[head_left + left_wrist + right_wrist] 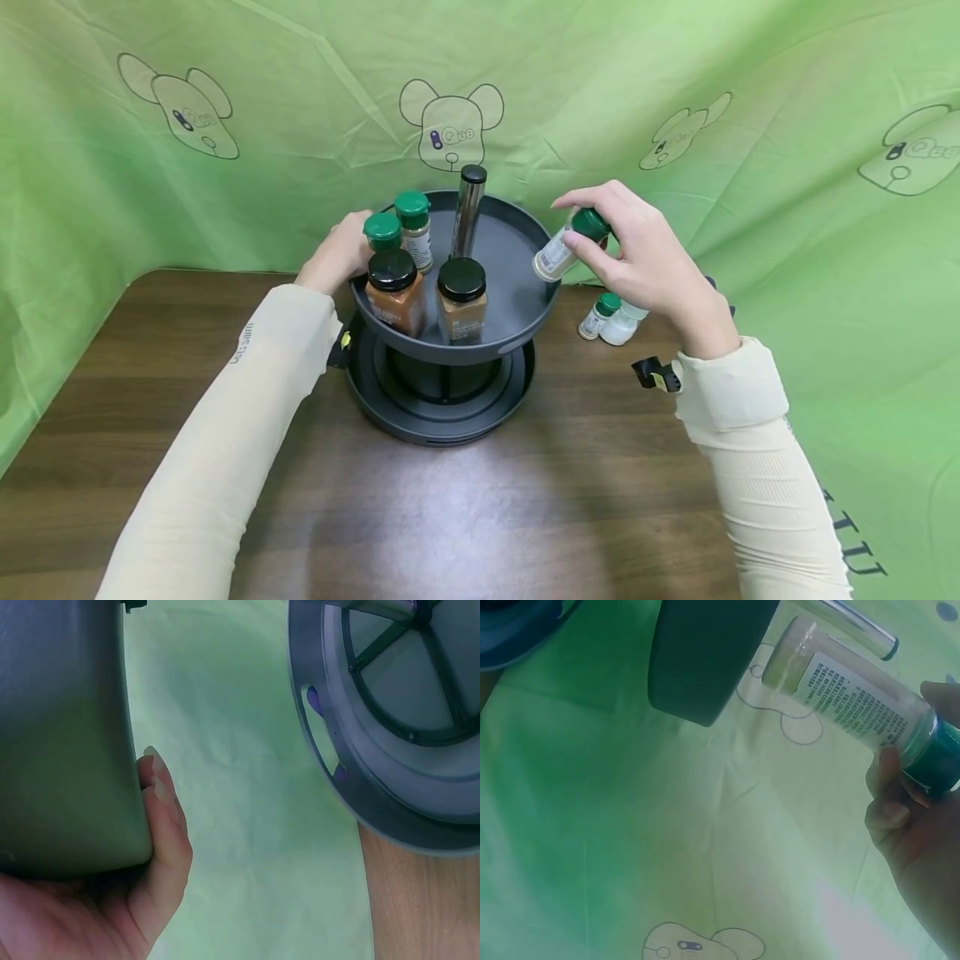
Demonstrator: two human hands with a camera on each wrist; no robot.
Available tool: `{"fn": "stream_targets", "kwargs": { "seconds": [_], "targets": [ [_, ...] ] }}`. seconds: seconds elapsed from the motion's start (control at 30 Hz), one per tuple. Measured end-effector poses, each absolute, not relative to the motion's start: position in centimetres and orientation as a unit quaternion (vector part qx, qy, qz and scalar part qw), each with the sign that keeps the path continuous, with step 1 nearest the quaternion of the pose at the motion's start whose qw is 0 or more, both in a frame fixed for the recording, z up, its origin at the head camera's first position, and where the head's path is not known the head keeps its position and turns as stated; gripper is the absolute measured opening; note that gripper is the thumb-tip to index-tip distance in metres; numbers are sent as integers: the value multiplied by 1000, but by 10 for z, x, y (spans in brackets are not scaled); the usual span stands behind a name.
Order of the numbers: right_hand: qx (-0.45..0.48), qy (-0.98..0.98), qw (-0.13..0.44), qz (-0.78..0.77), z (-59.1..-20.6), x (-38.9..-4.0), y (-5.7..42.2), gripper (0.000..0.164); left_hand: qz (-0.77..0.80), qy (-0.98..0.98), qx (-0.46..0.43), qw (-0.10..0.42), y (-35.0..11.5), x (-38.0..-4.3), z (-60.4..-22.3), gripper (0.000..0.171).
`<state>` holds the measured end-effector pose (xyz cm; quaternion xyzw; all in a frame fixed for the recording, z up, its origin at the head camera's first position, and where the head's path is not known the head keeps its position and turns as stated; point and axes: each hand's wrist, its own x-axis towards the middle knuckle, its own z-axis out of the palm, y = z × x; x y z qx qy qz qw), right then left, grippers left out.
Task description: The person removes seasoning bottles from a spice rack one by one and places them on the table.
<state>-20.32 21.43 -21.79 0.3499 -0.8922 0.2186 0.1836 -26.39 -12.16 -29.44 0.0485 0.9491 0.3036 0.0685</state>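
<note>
One green cloth (315,108) behind one wooden table (450,525); on the tabletop, one two-tier stand (450,353) with one lower tray (442,432), one upper tray (517,229) and one central post (468,217). Two hands: left hand (342,250) grasping the left rim of the upper tray, best held firm there against a likely swivel; right hand (641,254) pinching one green-capped jar (557,254) near its cap, tilted, base toward the post, at the tray's right rim, contact impossible to tell. Step in hand, as judged: placement on the upper tray. For a sound result, clear the rim, turn the jar upright over the bare right side, lower until flat on its base, and only then loosen the fingers. Two square black-capped jars (401,307) at the tray's front; green-capped, four in all: the held one, a left-side pair of jars (417,246) on the upper tray, and one table jar (592,323), just beside one white container (619,330), partly hidden behind the right hand.
</note>
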Motion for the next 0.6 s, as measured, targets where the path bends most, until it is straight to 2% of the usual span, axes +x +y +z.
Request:
{"fn": "stream_targets", "kwargs": {
  "seconds": [0.37, 0.6],
  "targets": [
    [343, -903, 167, 200, -220, -207, 215, 31, 309, 948, 52, 59, -124, -264, -296, 17],
    [327, -904, 181, 206, -219, -205, 225, 31, 307, 948, 58, 58, -123, -265, -296, 16]
  ]
}}
